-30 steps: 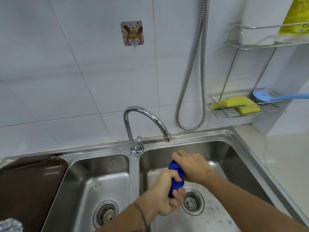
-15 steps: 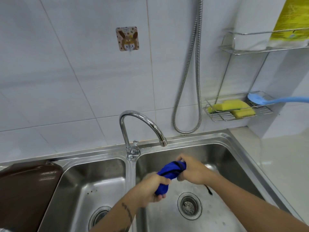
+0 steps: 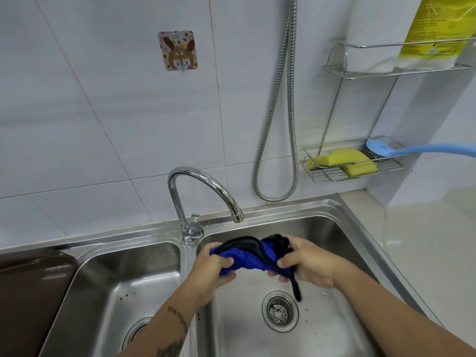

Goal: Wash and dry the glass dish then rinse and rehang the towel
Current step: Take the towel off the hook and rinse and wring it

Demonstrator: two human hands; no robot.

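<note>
since a second ago both hands have untwisted the blue towel (image 3: 247, 261) from an upright wrung roll into a loose bundle lying crosswise between them, and the view has tipped upward so that more of the tiled wall shows.

going from largest to smallest: the double stainless sink (image 3: 342, 222) fills the lower frame, and the towel is held above its right basin, just in front of and below the faucet spout (image 3: 237, 217), from which no water can be seen running. a brown board (image 3: 31, 300) covers the far left. the left hand (image 3: 213, 269) is closed around the towel's left end, fingers curled over the top; the right hand (image 3: 306, 264) is closed on the right end, with a dark hanging loop (image 3: 296, 289) dangling below it toward the drain strainer (image 3: 280, 311). on the wall above sits a rabbit-pattern adhesive hook (image 3: 178, 50), bare.

judging by this, rinsing and wringing look finished and the step in hand is opening the towel out. the next move probably calls for finding that loop, freeing it from the folds, and lifting it to the small hook.

the glass dish is nowhere in view. how wet the towel is cannot be told. the yellow packet on the upper rack is cut off at the top edge.
</note>
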